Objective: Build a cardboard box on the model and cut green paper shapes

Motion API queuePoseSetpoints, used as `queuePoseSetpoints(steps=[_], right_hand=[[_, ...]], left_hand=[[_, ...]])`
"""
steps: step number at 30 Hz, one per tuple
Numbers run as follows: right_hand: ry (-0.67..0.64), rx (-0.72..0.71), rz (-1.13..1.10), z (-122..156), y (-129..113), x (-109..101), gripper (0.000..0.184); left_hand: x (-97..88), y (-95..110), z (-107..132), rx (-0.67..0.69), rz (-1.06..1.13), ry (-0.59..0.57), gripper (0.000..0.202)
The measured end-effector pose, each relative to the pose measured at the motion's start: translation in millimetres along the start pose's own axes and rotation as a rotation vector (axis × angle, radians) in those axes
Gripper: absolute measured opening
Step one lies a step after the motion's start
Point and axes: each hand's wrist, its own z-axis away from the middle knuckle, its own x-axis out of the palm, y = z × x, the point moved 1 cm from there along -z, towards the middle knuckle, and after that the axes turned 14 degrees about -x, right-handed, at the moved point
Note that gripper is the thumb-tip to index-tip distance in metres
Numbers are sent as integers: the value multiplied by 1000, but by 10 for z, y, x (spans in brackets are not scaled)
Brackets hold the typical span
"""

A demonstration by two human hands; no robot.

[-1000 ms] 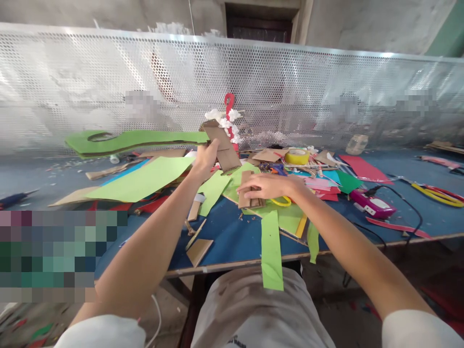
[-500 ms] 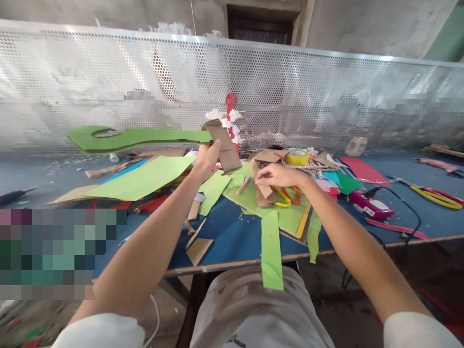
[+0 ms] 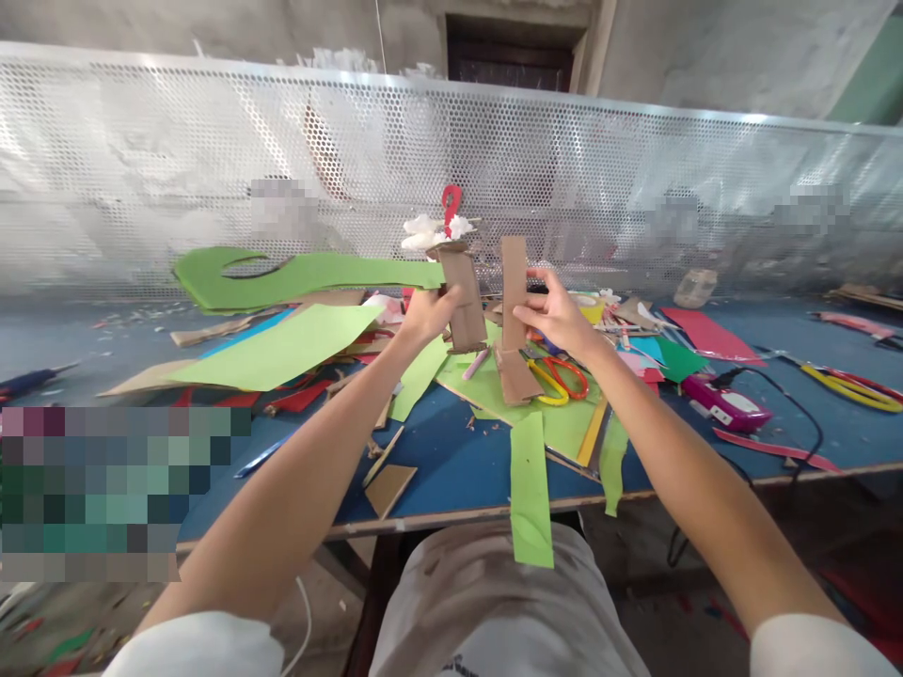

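The left hand (image 3: 432, 316) is clasping a cardboard block (image 3: 467, 299) in its fingers, with a green hook (image 3: 317, 278) jutting leftward from it; compared with a second ago, block and hook are sitting farther right, and the block is standing more upright. The right hand (image 3: 559, 316), which was pressing down on cardboard pieces, is now pinching a cardboard strip (image 3: 514, 277) between its fingers, holding it nearly upright just right of the block, a gap showing between them. Below, a bent offcut (image 3: 519, 381) is lying beside the scissors (image 3: 562, 387), whose orange handle is now showing. Across the blue worktop (image 3: 458, 461), a dark tool (image 3: 32, 379) is lying at far left, then a lime sheet (image 3: 282, 353) is covering scraps, a lime strip (image 3: 530, 489) is hanging over the front edge, and a jar (image 3: 695, 288), a red sheet (image 3: 714, 335), a purple box (image 3: 726, 402) and cutters (image 3: 850, 384) are resting at right. A perforated screen (image 3: 176, 169) is running along the back, with a dark opening (image 3: 512, 58) showing in the grey wall (image 3: 705, 56) behind.
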Motion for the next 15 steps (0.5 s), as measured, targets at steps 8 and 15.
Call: queuePoseSetpoints(steps=[8,15], right_hand=[[-70,-95,36,-13,-34,219,50],[-57,-65,70,-26,3,245,53]], left_hand=[[143,61,115,147,-64,-84,18],[166,-14,119,128,-31,-167,14]])
